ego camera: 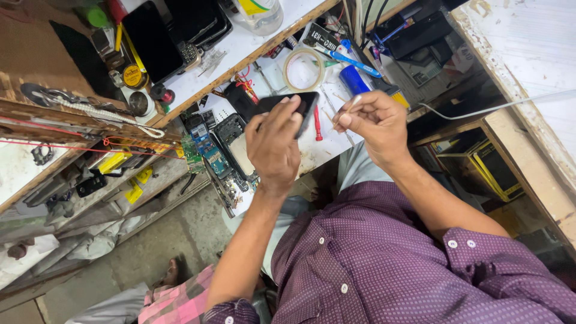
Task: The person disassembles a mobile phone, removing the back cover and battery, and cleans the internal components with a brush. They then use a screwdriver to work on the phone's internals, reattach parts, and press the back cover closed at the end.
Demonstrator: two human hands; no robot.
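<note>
My left hand [274, 146] is wrapped around a black phone [305, 103], held above the white bench. My right hand [373, 119] pinches a thin pale stick-like tool [350, 107] whose tip points toward the phone's edge. Both hands are close together over the cluttered bench [315, 153]. A red-handled screwdriver [317, 124] lies on the bench just below the phone. I wear a purple dotted shirt [384, 264].
A roll of tape [304, 69], a blue pen [354, 61], opened phones and circuit boards [207, 147] lie on the bench. A raised shelf [240, 45] holds dark phones, a clear bottle [259, 13] and small tins. Yellow-edged boxes [489, 165] stand at right.
</note>
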